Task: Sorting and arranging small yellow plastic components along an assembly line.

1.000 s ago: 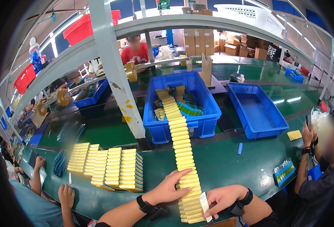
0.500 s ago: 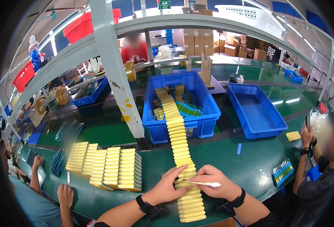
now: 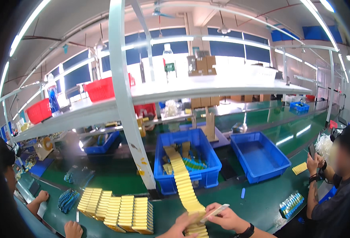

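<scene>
While the left hand [image 3: 179, 227] presses fingers onto the yellow strip [image 3: 185, 186], the right hand [image 3: 226, 217] pinches a flat white piece [image 3: 215, 212]; stacks [image 3: 117, 207] at nine o'clock look finished, much strip remaining.

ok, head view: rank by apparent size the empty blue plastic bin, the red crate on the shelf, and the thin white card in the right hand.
1. Empty blue plastic bin
2. Red crate, though it sits farther away, so unsure
3. Thin white card, pinched in the right hand

bins: empty blue bin [image 3: 259, 156] right of centre; red bins [image 3: 99, 89] on the upper-left shelf
stacks: yellow stacks [image 3: 117, 208] lower left on the green desk [image 3: 258, 202]
people: one at right edge, one lower left
</scene>
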Available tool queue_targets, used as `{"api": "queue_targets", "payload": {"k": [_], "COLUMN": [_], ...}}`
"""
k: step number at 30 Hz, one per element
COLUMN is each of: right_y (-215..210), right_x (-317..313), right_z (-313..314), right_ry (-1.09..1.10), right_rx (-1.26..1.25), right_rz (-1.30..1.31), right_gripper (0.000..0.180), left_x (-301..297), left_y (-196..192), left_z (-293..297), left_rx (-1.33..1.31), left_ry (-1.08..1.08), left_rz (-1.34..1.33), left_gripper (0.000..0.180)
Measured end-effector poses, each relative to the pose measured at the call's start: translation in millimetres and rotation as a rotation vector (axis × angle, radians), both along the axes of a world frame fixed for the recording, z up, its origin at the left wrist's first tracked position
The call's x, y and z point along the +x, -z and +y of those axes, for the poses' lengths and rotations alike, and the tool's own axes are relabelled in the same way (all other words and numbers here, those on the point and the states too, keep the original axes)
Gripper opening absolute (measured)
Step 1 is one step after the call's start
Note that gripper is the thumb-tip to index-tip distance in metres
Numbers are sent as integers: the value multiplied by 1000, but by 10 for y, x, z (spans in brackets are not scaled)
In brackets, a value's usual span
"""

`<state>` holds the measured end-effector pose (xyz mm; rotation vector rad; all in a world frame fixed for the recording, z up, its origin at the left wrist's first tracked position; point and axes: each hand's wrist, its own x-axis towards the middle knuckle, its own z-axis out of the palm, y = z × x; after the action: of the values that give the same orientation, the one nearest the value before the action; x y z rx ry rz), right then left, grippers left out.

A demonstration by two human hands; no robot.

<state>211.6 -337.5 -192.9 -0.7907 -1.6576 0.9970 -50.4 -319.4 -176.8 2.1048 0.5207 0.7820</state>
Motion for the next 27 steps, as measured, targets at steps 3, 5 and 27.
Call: {"api": "queue_targets", "payload": {"k": [3, 5, 27], "right_y": [93, -475, -676], "right_x": [18, -137, 8], "right_z": [75, -264, -337], "right_ry": [-199, -247, -744], "right_rx": [1, -279, -641], "right_rz": [-25, 82, -102], "right_gripper": [19, 19, 21], "left_x": [-8, -36, 59], "left_y": [-72, -77, 265], "left_z": [-192, -210, 98], "left_rx": [74, 72, -378], "left_ry": [21, 37, -24], "left_rz": [-9, -36, -274], "left_gripper": [83, 83, 69]}}
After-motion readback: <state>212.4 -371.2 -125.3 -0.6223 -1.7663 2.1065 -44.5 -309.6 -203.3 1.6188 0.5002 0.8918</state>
